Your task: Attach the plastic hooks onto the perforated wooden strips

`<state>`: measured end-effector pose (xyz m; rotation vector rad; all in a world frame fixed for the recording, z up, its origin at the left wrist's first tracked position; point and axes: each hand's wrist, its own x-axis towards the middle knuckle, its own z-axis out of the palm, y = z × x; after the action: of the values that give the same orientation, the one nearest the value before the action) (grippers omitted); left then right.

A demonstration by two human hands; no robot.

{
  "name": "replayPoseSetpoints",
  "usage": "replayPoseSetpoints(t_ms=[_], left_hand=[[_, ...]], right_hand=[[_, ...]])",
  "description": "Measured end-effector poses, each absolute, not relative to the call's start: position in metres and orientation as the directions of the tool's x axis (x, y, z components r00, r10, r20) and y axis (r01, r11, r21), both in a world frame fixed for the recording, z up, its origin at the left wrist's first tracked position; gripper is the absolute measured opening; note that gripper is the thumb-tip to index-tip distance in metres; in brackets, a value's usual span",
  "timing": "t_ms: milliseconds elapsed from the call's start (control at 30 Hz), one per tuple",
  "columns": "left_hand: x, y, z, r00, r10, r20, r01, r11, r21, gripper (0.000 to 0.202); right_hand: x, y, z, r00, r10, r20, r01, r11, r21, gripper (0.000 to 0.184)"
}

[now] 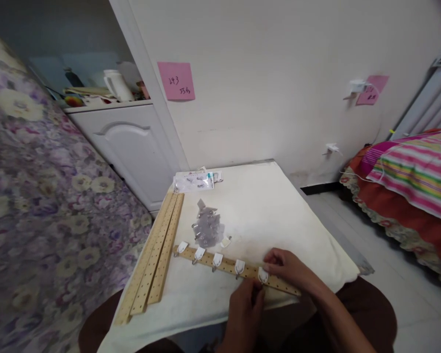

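Note:
A narrow wooden strip [226,264] with rows of small holes lies slantwise near the table's front edge. Several white hooks with metal ends sit along it, spaced apart. At the rightmost white hook [263,275], my left hand [246,300] has its fingers closed around the lower metal end, the fingertips partly hidden. My right hand [285,267] is curled over the strip from the right, thumb and finger at the same hook's upper edge. Just above the strip lies a loose white hook [225,241], beside a pile of clear plastic pieces and small metal bits [208,228].
Several long perforated wooden strips [156,255] lie along the left side of the cloth-covered table [264,206]. Packaged hooks [194,182] rest at the back edge by the wall. A floral curtain [59,211] hangs at left; a bed with striped covers [419,171] stands at right.

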<state>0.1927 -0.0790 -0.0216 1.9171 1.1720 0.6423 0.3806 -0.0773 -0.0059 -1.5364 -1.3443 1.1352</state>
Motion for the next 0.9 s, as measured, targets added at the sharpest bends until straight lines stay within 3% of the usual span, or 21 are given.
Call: replayPoseSetpoints(t_ms=[333,667,800,900], left_hand=[[0.191,-0.079,-0.022,0.444,0.896,0.007,0.525,-0.267,0.808,0.006],[0.182,-0.082,-0.023,0.485,0.875,-0.021,0.522,-0.270,0.809,0.011],[0.176,-0.082,-0.026,0.512,0.859,-0.003,0.538,-0.318,0.781,0.013],[0.174,-0.080,-0.031,0.556,0.830,0.047,0.507,-0.383,0.772,0.014]], right_hand=[[0.420,-0.102,-0.022,0.280,0.957,-0.082,0.278,-0.163,-0.947,0.027],[0.399,-0.087,-0.018,0.224,0.974,-0.035,0.337,-0.111,-0.935,0.022],[0.390,-0.061,0.000,0.167,0.986,0.028,0.459,-0.052,-0.887,0.016],[0.374,-0.030,0.013,0.055,0.997,0.058,0.622,0.011,-0.783,0.013]])
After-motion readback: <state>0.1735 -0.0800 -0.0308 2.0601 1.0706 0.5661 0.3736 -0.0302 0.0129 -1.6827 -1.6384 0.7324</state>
